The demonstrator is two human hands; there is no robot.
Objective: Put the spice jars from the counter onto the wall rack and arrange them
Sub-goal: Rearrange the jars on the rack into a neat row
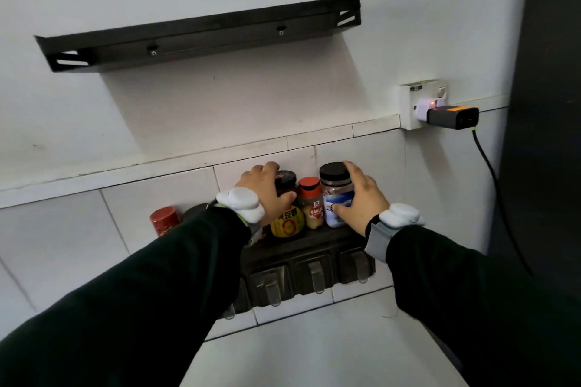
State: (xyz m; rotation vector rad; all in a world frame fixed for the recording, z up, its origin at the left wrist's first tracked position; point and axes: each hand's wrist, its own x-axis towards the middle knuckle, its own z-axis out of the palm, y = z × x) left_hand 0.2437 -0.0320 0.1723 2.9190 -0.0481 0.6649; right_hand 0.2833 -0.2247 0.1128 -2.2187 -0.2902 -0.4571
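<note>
both hands settle jars on the wall rack

the left hand [267, 190] wraps a grip round the yellow-label jar [286, 214] mid-rack, and the right hand [358, 198] cups the clear jar [336, 195] at the right end of the rack [301, 248]. the orange-cap garlic jar [311, 203] stands between them, close to both, and a red jar [164, 219] sits at the left end. to do this well, i'd slide each jar back toward the wall, keep it upright, and release only once the base sits flat and clear of the front edge.
</note>
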